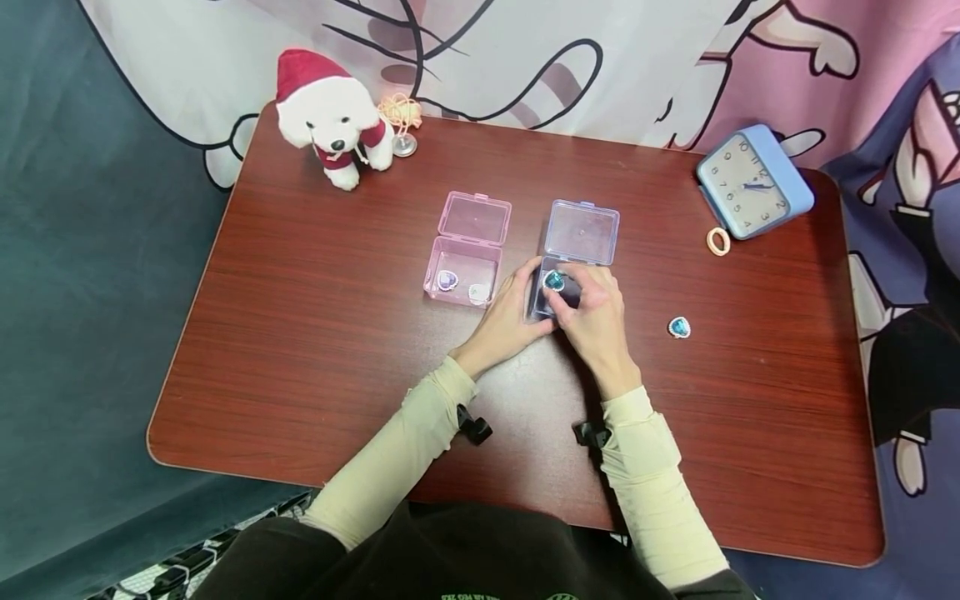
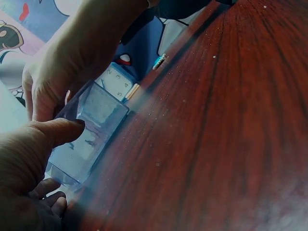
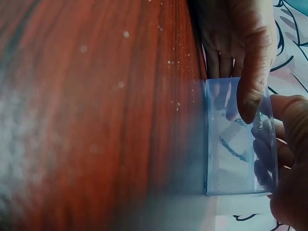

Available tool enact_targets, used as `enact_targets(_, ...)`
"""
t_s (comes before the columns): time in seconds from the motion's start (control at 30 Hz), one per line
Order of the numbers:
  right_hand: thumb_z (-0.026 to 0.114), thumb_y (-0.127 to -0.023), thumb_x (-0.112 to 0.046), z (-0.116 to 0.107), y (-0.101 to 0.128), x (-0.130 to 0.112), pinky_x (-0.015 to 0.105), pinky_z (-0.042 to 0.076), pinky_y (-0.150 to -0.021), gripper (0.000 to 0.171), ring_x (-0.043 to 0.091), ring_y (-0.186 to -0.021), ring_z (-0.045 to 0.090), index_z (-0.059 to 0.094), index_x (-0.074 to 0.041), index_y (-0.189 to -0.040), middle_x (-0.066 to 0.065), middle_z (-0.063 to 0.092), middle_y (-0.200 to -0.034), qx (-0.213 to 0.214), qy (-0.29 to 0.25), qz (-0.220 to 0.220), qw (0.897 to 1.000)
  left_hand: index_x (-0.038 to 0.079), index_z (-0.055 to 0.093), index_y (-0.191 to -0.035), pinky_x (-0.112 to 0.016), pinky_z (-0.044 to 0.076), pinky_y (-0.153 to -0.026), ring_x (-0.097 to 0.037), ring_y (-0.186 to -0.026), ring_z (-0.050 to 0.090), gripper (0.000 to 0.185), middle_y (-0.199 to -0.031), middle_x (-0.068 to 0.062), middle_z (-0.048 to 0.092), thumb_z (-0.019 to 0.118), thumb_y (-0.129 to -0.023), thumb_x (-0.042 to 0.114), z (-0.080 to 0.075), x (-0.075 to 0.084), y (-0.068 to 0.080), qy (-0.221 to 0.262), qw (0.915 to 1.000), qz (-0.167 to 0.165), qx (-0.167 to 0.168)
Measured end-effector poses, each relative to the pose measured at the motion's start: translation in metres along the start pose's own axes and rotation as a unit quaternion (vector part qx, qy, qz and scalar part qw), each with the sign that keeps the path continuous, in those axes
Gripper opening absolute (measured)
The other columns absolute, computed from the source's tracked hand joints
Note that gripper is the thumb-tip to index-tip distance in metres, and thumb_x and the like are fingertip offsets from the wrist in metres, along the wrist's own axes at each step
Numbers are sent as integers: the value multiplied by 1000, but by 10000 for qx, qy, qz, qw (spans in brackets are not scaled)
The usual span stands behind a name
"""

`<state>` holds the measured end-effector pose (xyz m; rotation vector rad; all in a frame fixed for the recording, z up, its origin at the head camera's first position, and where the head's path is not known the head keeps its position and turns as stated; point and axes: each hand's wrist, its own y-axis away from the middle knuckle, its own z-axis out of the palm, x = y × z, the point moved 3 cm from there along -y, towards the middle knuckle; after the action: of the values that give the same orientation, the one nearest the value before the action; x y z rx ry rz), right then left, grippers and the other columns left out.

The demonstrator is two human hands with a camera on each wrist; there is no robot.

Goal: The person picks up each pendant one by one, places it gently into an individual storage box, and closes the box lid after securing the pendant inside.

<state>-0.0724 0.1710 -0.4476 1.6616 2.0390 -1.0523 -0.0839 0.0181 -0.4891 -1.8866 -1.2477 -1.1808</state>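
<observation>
My left hand (image 1: 506,317) grips the side of a clear bluish-purple plastic box (image 2: 103,118), its thumb pressed on the front wall. The box's hinged lid (image 1: 582,233) stands open toward the back. Between thumb and index finger, my right hand (image 1: 600,317) pinches a teal heart-shaped gem (image 1: 554,280) with a pale sparkly rim, over the box's open compartment. In the right wrist view, fingers of the right hand (image 3: 291,159) show through the clear wall. Just left of the left hand is an open pink box (image 1: 468,254) with a purple gem (image 1: 447,280) and a whitish gem (image 1: 478,292).
Another blue heart gem (image 1: 679,327) lies on the brown table (image 1: 757,417) to the right. Beyond it are a small beige ring (image 1: 717,242) and a blue clock (image 1: 753,183). A white plush dog (image 1: 333,121) and a small stand with beige cord (image 1: 402,125) occupy the back left.
</observation>
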Motion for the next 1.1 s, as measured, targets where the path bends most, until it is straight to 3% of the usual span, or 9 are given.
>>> enact_targets(0.3, 86, -86, -10, 3, 0, 1, 56, 46, -92, 32, 40, -105, 61, 75, 1, -114, 17, 76, -111, -205, 56, 84, 9997, 12, 28, -165, -44, 35, -123, -30, -143, 46, 99, -159, -19, 47, 83, -83, 19, 0, 0, 0, -73, 9999, 89, 5)
enact_targets(0.6, 85, -86, -10, 2, 0, 0, 56, 46, -94, 35, 41, -107, 62, 75, 3, -118, 20, 75, -113, -136, 42, 81, 9999, 12, 28, -165, -44, 36, -123, -29, -144, 46, 99, -158, -18, 47, 82, -82, 17, 0, 0, 0, -33, 9999, 91, 43)
enact_targets(0.87, 80, -92, -9, -17, 2, 5, 48, 52, -87, 21, 38, -100, 66, 79, 2, -110, 18, 77, -103, 854, -340, 92, 9957, 13, 28, -165, -45, 41, -119, -30, -138, 50, 99, -155, -17, 50, 87, -86, 23, 1, 0, 1, -136, 9999, 36, 61)
enact_targets(1.1, 78, -92, -10, -44, 16, 40, 27, 47, -85, 17, 34, -97, 67, 81, -2, -106, 15, 78, -98, 1708, -319, 857, 9810, 12, 26, -165, -44, 37, -123, -30, -144, 47, 101, -158, -17, 47, 89, -86, 25, 2, -1, 1, -177, 9998, 25, 63)
